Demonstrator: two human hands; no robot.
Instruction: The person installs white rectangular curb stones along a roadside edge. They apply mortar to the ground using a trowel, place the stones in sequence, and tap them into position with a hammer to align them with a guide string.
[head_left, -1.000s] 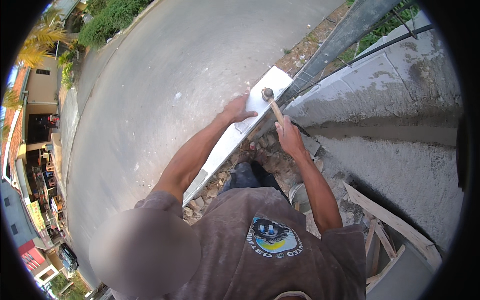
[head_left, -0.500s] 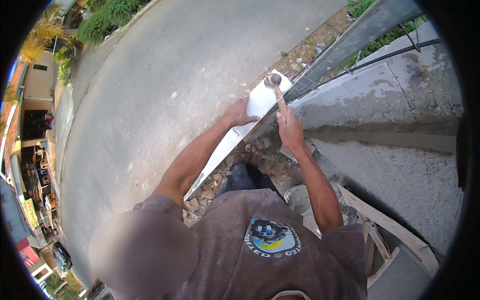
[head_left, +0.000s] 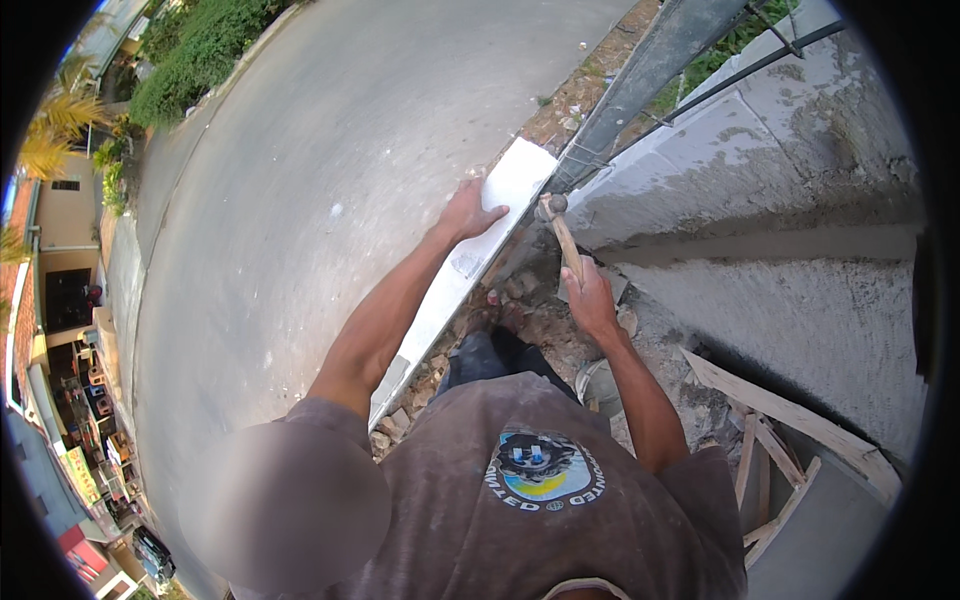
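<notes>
The hammer (head_left: 566,240) is gripped by its wooden handle in the closed right hand (head_left: 592,300), its head ahead of that hand, near the white board's (head_left: 443,300) right edge. The left hand (head_left: 468,212) lies open on the board, thumb spread; a grey post (head_left: 640,80) rises ahead of both hands.

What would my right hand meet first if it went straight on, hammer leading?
The hammer in your right hand would probably meet the white board first, at the edge near its far end, though depth is hard to judge.
</notes>
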